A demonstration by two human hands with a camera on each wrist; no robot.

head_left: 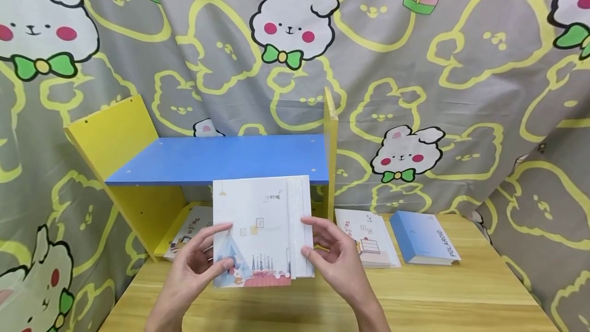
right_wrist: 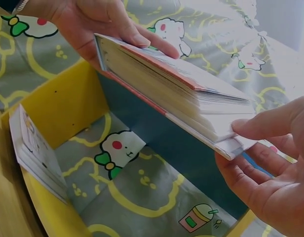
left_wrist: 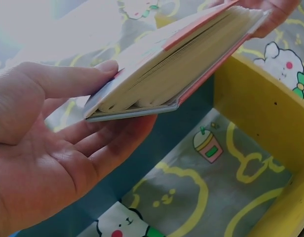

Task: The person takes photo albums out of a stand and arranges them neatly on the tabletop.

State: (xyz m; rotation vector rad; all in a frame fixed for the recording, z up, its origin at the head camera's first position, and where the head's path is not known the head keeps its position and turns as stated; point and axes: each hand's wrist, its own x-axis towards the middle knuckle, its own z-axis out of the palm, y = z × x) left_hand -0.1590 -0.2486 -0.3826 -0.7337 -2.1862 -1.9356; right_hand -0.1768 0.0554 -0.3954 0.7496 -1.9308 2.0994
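Note:
A white photo album (head_left: 251, 219), its cover printed with a blue tent and small frames, is held up between both hands in front of the shelf. My left hand (head_left: 195, 263) pinches its left edge, thumb on the cover and fingers behind. My right hand (head_left: 338, 255) pinches the right side, where the page edges show past the front cover. In the left wrist view the thick page block of the album (left_wrist: 191, 59) shows between its covers. The right wrist view shows my right thumb against the pages, with fingers under the back cover.
A yellow shelf unit (head_left: 110, 137) with a blue board (head_left: 230, 155) stands behind the hands on the wooden table (head_left: 428, 301). A similar white album (head_left: 191, 227) lies in its lower compartment. To the right lie another white album (head_left: 369, 242) and a blue POLAROID album (head_left: 424, 237).

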